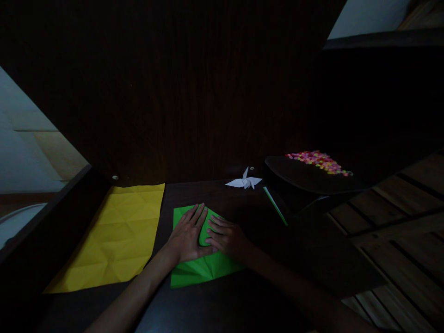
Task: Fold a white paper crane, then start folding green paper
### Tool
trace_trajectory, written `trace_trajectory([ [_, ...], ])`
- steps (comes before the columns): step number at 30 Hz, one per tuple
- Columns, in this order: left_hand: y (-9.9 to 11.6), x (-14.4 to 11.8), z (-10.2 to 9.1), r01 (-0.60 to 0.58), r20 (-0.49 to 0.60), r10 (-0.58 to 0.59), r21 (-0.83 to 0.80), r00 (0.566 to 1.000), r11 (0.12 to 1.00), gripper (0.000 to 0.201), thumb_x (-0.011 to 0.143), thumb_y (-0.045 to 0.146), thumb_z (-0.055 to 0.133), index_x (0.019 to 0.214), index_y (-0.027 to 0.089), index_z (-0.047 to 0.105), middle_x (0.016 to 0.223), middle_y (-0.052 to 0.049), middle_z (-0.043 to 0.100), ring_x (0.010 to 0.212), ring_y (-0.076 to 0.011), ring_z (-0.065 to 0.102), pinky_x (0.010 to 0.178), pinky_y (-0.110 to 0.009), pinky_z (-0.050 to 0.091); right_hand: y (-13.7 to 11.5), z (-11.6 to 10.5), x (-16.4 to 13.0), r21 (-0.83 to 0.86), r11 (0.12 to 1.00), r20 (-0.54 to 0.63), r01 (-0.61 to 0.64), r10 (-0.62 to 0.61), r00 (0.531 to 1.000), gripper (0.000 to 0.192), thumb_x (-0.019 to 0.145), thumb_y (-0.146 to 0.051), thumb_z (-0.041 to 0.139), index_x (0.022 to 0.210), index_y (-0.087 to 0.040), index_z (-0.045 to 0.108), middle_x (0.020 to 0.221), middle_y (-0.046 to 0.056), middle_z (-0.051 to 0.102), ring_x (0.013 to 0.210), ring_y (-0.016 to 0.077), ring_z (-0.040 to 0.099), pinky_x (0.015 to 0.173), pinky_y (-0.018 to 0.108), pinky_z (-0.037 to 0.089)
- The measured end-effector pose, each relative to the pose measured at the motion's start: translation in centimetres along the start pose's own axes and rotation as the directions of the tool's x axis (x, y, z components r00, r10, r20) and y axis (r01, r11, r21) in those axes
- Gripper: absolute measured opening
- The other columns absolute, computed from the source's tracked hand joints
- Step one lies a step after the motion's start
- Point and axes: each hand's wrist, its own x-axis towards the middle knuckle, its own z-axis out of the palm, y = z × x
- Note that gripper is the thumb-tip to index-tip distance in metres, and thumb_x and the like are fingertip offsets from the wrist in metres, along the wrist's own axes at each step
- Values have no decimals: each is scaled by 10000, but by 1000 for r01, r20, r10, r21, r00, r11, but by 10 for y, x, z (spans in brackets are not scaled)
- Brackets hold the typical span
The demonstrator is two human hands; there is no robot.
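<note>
Two hands: both lie palm-down on the green sheet [204, 268], side by side, so the paper is pinned flat against the table [243, 305].
Left hand [187, 238]: fingers straight and close together, pointing away from the person; it weighs down the sheet's left half, which keeps it from sliding.
Right hand [227, 237]: fingers slightly spread, tips turned toward the left hand and meeting it near the sheet's middle, as if pressing along a fold; neither hand grips anything.
Green sheet: flat on the dark table, directly in front of the person, its far corner showing beyond the fingertips.
Yellow sheet [114, 236]: larger, creased in a grid, spread open just left of the green one and apart from it, out of the hands' way.
White crane [244, 181]: finished, standing beyond the hands near the table's back edge.
Green strip [275, 206]: thin, lying to the right by a dark tray [305, 178].
Coloured bits [319, 162]: heaped on that tray, too small to identify.
</note>
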Motion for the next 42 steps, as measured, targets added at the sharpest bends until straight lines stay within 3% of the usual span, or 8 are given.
trace_trajectory([
  [11, -2, -2, 1, 1, 20, -2, 14, 1000, 1000, 1092, 705, 784, 525, 1483, 67, 253, 1536, -224, 278, 1419, -391, 216, 1104, -534, 282, -2, 0, 1, -22, 1000, 35, 7, -7, 999, 189, 859, -316, 671, 913, -146, 733, 1072, 88, 725, 1128, 267, 628, 974, 364, 534],
  [16, 0, -1, 0, 20, 34, -20, -6, 999, 1000, 1086, 692, 783, 543, 1489, 105, 254, 1540, -199, 285, 1412, -401, 231, 1097, -546, 287, -4, 2, -1, 13, 999, 85, -44, 43, 995, 156, 854, -296, 677, 926, -174, 742, 1111, 68, 718, 1117, 258, 637, 967, 363, 540],
  [29, -1, -2, 0, -10, 14, 10, -2, 1000, 1000, 988, 701, 744, 589, 1466, 172, 337, 1527, -163, 333, 1400, -403, 250, 1080, -566, 308, -4, 1, 0, 42, 998, 79, -50, 47, 996, 182, 859, -282, 666, 940, -137, 739, 1107, 79, 719, 1151, 254, 615, 969, 337, 539],
  [34, 0, -2, 0, 1, 22, -1, 13, 1000, 1000, 996, 705, 742, 585, 1467, 153, 334, 1527, -185, 322, 1399, -398, 261, 1086, -559, 304, -3, 2, -1, 43, 998, 73, -52, 49, 996, 151, 852, -287, 673, 886, -158, 745, 1089, 71, 726, 1137, 262, 624, 967, 354, 541],
  [42, -1, 1, 0, 11, 44, -12, 21, 999, 1000, 1065, 681, 796, 537, 1479, 129, 308, 1498, -194, 373, 1383, -402, 290, 1081, -545, 299, -2, 3, -3, 87, 994, 39, -68, 65, 997, 177, 870, -289, 651, 948, -152, 731, 1114, 78, 717, 1184, 245, 592, 983, 351, 528],
])
